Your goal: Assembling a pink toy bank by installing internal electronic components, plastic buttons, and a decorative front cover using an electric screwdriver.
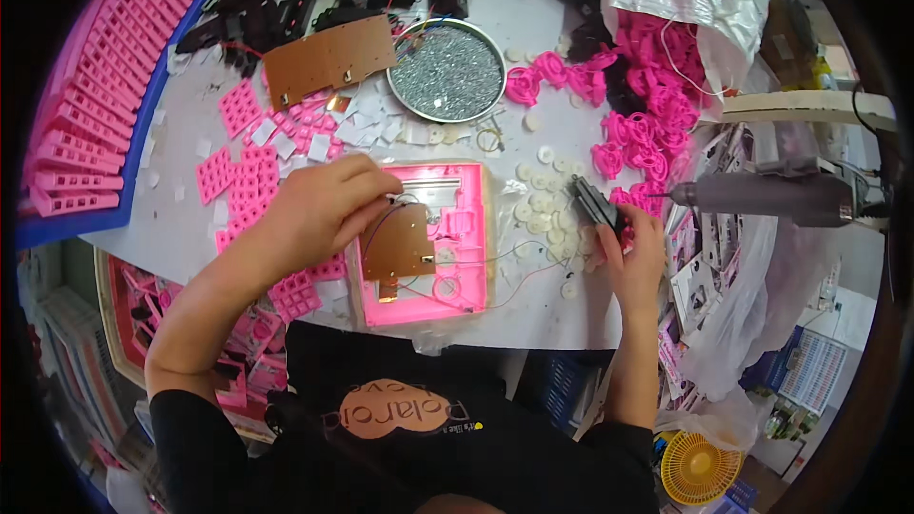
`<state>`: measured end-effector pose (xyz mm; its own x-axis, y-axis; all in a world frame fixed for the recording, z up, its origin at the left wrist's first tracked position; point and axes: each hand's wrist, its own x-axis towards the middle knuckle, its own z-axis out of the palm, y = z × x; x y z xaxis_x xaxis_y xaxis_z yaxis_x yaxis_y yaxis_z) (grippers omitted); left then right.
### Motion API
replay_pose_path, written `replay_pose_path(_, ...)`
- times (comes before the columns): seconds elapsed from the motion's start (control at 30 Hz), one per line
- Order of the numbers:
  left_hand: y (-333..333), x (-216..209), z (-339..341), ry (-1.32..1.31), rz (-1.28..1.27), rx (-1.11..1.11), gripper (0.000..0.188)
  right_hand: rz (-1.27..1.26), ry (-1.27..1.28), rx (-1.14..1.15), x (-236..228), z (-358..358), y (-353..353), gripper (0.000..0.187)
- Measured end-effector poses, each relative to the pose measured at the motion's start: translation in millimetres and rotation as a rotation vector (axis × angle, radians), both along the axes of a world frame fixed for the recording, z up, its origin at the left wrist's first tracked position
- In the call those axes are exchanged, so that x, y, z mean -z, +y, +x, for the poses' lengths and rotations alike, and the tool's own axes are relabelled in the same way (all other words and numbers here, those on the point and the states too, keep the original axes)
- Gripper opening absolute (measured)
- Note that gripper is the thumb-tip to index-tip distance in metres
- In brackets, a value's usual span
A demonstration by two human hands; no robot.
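A pink plastic housing (466, 303) lies in front of me with its inside facing up. In it sit a brown circuit board (398, 240) and a silvery metal plate (433, 192). My left hand (319, 205) reaches over the housing's upper left, thumb and fingers pinched beside thin wires; what is between the fingertips is too small to make out. To the right, my right hand (633, 252) grips a black plastic part (594, 202) above the table. Thin wires (519, 286) run from the housing toward that hand.
A round tin of small metal screws (446, 71) stands behind the housing, beside a brown board (328, 59). White discs (545, 205), pink keypads (243, 181) and pink rings (657, 133) lie around. An electric screwdriver (762, 198) juts in from the right; a blue crate (143, 114) stands left.
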<state>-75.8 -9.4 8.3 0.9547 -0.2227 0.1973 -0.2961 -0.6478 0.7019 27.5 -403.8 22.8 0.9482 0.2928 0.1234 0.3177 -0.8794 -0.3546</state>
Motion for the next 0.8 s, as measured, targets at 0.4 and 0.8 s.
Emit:
replay_pose_path(0.4,-5.9,0.9,-13.3,0.008,-0.17,-0.129,0.021,-0.722,-0.29,-0.436,18.6,233.2,145.3,0.025)
replay_pose_path(0.8,-11.0,6.4,-30.0,0.145,-0.3,-0.305,0.014,0.906,-0.065,-0.161,-40.8,98.2,62.3,0.03)
